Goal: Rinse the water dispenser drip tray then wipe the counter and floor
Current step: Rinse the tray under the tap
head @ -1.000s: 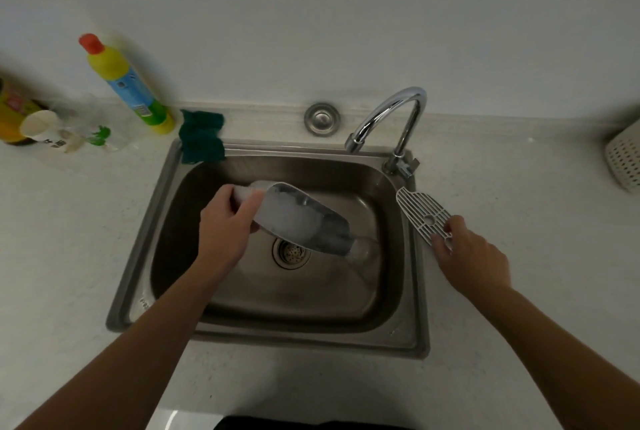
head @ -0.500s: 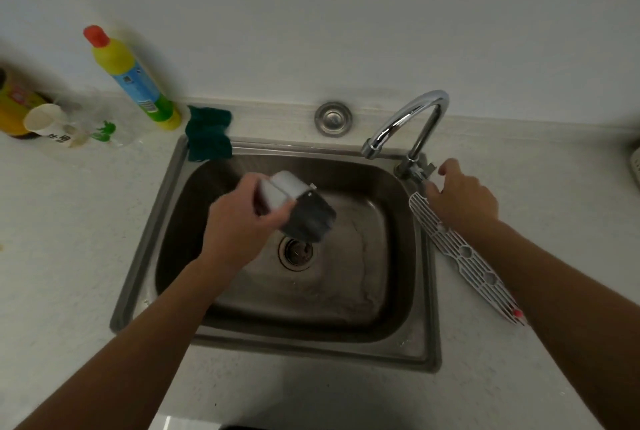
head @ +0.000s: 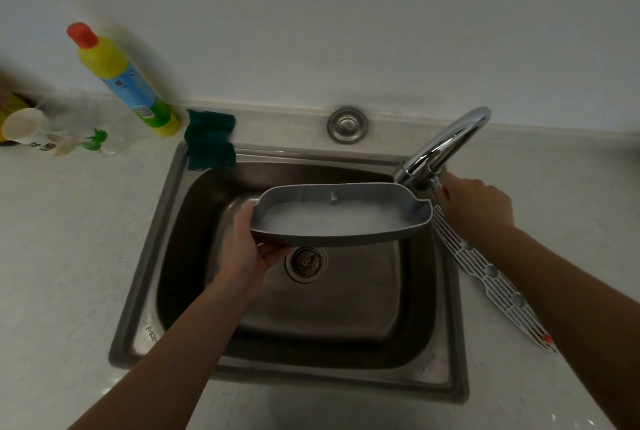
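Half a second ago the drip tray (head: 341, 215) was tipped with its dark underside to the camera; now I see it turned level, open side up, with whitish water inside, held above the sink (head: 138, 291) under the faucet (head: 446, 142). The left hand (head: 247, 249) is clenched on the tray's left end, thumb over the rim and fingers under it, the forearm coming up from the lower left. The right hand (head: 478, 203) has stayed at the base of the faucet, knuckles up, closed around what seems to be the handle; the handle itself is hidden under the hand, so I cannot tell the grip exactly. The grille (head: 491, 277) lies on the counter (head: 69, 256) along the sink's right edge, partly covered by the right forearm. Its far end has a small red part. The drain (head: 306, 261) shows below the tray. A green cloth (head: 209, 139) hangs over the sink's back left corner, beside a yellow bottle (head: 128, 83). The things at the far left are blurred.
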The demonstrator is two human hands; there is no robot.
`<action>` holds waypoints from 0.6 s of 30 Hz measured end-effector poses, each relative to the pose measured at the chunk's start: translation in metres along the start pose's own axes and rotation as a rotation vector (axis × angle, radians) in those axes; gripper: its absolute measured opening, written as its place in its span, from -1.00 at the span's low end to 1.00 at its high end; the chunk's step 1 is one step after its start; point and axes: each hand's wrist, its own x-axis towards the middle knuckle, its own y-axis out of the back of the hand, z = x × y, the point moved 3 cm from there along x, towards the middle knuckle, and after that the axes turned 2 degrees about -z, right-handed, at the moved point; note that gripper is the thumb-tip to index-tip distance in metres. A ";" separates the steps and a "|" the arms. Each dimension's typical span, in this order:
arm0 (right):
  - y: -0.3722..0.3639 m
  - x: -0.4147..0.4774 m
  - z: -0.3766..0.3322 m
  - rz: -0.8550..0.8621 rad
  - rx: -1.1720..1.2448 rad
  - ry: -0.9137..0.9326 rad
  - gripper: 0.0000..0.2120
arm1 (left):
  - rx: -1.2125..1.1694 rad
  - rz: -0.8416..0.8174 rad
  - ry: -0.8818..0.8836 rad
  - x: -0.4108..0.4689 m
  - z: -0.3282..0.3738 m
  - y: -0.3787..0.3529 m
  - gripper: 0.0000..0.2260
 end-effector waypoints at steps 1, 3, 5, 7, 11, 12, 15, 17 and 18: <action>-0.001 -0.002 -0.003 0.001 0.004 -0.007 -0.73 | 0.000 -0.006 0.007 0.002 0.000 -0.002 -0.65; 0.001 -0.004 -0.005 -0.004 0.053 -0.044 -0.74 | -0.001 -0.012 0.016 0.004 0.000 -0.004 -0.63; 0.007 -0.008 -0.007 -0.050 0.167 -0.118 -0.75 | 0.004 -0.026 0.016 0.005 0.000 -0.004 -0.63; 0.019 -0.017 -0.008 -0.064 0.366 -0.224 -0.68 | -0.001 -0.054 0.011 0.007 0.000 -0.005 -0.65; 0.034 -0.054 -0.014 -0.093 0.794 -0.356 -0.48 | -0.006 -0.112 0.026 0.010 -0.003 -0.013 -0.63; 0.034 -0.064 -0.016 -0.127 0.922 -0.402 -0.43 | 0.003 -0.135 0.032 0.011 -0.005 -0.016 -0.61; 0.036 -0.088 -0.018 -0.223 1.283 -0.595 -0.35 | 0.021 -0.192 0.070 0.011 -0.013 -0.027 -0.56; 0.040 -0.099 -0.015 -0.233 1.376 -0.633 -0.31 | 0.022 -0.221 0.099 0.010 -0.019 -0.034 -0.54; 0.042 -0.103 -0.012 -0.220 1.385 -0.638 -0.31 | 0.020 -0.232 0.113 0.009 -0.022 -0.037 -0.54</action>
